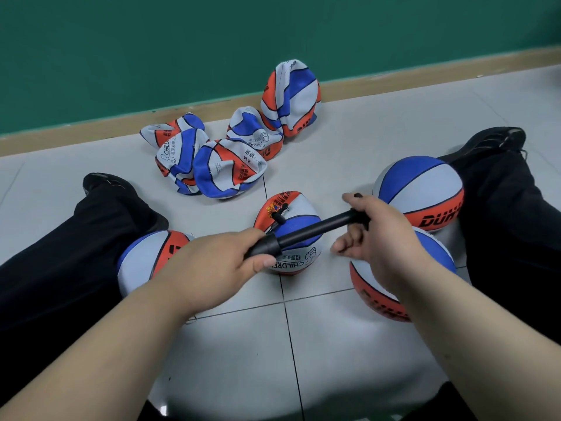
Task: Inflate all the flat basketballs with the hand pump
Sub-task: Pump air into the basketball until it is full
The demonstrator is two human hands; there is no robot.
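Pump [315,230] end inside R hand [376,235]

Left grip [218,262] and right grip [379,235] both curled round opposite ends of pump [312,231]

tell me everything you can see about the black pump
The pump is a slim black tube, plastic by its look, with a thicker collar at its lower end. It slants from lower left up to the right, above the partly filled ball in the middle. The left hand grips the collar end, the right hand the far end. A small black piece on the ball may be its hose; unclear.
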